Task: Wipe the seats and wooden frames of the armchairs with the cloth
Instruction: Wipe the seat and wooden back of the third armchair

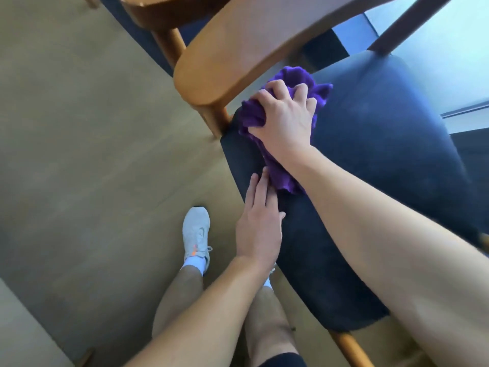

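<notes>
Wiping the seat [383, 154], the right hand [285, 120] clutches the bunched cloth [297, 75] while the left hand [258, 229] lies flat; the wooden frame [238, 56] looks yet undone.

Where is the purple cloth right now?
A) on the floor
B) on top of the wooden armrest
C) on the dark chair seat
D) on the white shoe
C: the right hand grips the purple cloth against the dark seat, below the wooden armrest.
</notes>
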Tool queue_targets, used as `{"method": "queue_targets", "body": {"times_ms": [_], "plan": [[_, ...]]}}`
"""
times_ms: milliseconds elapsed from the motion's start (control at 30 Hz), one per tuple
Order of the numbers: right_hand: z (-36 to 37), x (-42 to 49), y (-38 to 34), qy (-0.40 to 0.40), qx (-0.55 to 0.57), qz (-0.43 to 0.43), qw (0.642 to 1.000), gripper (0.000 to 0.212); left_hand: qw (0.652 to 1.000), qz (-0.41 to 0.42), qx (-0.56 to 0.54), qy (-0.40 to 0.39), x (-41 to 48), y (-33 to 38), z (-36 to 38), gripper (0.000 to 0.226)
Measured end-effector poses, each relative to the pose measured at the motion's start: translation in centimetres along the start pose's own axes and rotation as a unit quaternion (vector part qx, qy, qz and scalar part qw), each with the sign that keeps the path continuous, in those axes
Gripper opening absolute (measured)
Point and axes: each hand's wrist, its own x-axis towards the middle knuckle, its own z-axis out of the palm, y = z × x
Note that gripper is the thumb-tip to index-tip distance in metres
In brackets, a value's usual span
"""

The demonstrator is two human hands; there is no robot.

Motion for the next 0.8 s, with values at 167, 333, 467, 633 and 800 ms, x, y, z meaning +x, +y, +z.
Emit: {"method": "queue_targets", "body": {"times_ms": [167,333,467,633,800], "plan": [[-0.6,1.5,-0.4,-0.03,0.017,0.0,0.999,0.046,1.0,0.009,-0.009,0.011,0.1,-0.3,0.2,0.064],[-0.7,-7.5,3.4,0.009,0.076,-0.025,0.997,0.04,0.999,0.014,-0.031,0.021,0.1,-0.3,0.2,0.058],[0.2,-9.0,5.1,0.033,0.049,-0.026,0.998,0.039,0.999,0.004,-0.043,0.019,0.0,-0.1,0.1,0.055],[0.4,-3.3,4.6,0.06,0.04,0.008,0.997,0.045,0.997,-0.008,-0.068,0.022,-0.1,0.1,0.5,0.061],[-0.9,3.4,3.2,0.023,0.012,0.061,0.998,0.044,0.998,0.013,-0.042,0.04,-0.3,-0.1,1.1,0.071]]}}
